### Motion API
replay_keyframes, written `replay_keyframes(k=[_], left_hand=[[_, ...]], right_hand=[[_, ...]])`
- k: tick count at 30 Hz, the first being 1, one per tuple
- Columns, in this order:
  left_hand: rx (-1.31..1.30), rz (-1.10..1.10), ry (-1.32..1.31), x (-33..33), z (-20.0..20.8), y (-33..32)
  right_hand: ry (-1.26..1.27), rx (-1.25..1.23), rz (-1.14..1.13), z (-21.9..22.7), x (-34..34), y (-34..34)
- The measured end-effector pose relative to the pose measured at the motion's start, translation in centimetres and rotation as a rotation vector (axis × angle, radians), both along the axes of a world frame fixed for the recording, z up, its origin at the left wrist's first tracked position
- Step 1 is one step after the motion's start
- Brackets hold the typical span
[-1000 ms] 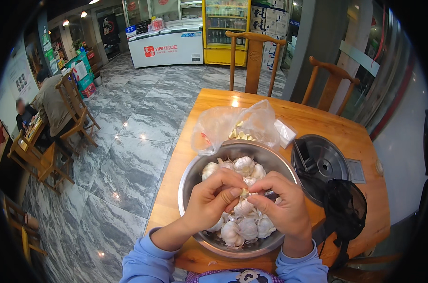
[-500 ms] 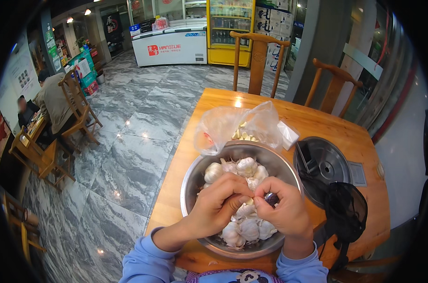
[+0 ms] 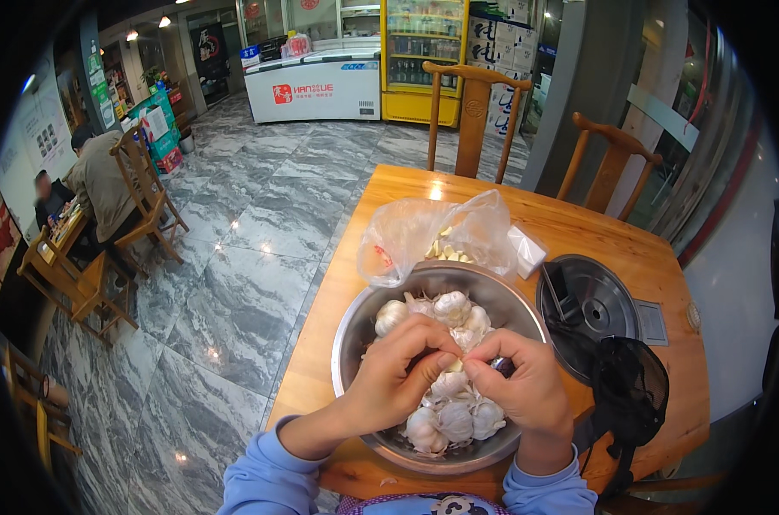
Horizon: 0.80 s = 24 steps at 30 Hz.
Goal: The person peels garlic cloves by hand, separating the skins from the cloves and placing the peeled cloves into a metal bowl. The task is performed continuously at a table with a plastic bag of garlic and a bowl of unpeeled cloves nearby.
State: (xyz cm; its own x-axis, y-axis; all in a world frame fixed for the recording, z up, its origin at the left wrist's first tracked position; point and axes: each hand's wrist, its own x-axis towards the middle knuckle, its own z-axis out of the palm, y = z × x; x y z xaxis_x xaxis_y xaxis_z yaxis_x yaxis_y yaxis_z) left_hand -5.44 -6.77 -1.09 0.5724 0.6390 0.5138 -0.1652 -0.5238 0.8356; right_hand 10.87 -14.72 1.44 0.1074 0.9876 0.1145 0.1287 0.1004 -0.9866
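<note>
Over a wide steel bowl (image 3: pixel 345 343) of whole garlic bulbs (image 3: pixel 427 429), my two hands meet fingertip to fingertip. Between thumb and forefinger, my left hand (image 3: pixel 398 373) pinches a small pale garlic clove (image 3: pixel 455 366). My right hand (image 3: pixel 522 378) is closed too, thumb and forefinger pinching at the clove's near end; whether it grips the clove or a bit of its skin is too small to make out. Loose papery skins lie among the bulbs. Behind the bowl, a clear plastic bag (image 3: pixel 398 232) lies open with peeled cloves (image 3: pixel 448 251) in it.
Right of the bowl, a dark round hotpot plate (image 3: pixel 612 313) is set in the wooden table (image 3: pixel 321 360). A black mesh bag (image 3: pixel 631 386) lies at its near side, white tissues (image 3: pixel 527 251) behind. Wooden chairs (image 3: pixel 471 112) stand beyond. Two people sit at another table, far left.
My hands keep their place above the bowl, the right fingers shifting slightly around the clove. The whole view has moved a little; bowl and bag sit slightly lower in it.
</note>
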Motion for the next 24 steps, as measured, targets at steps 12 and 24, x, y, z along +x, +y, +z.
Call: replay_keyframes(k=[12, 24], left_hand=[[-0.745, -0.309, -0.310, 0.8, -1.1, -0.2], [-1.027, -0.398, -0.335, 0.8, -0.5, -0.2]], right_hand=[[0.103, -0.001, -0.046, 0.3, -1.3, 0.3], [-0.107, 0.178, -0.150, -0.7, -1.1, 0.6]])
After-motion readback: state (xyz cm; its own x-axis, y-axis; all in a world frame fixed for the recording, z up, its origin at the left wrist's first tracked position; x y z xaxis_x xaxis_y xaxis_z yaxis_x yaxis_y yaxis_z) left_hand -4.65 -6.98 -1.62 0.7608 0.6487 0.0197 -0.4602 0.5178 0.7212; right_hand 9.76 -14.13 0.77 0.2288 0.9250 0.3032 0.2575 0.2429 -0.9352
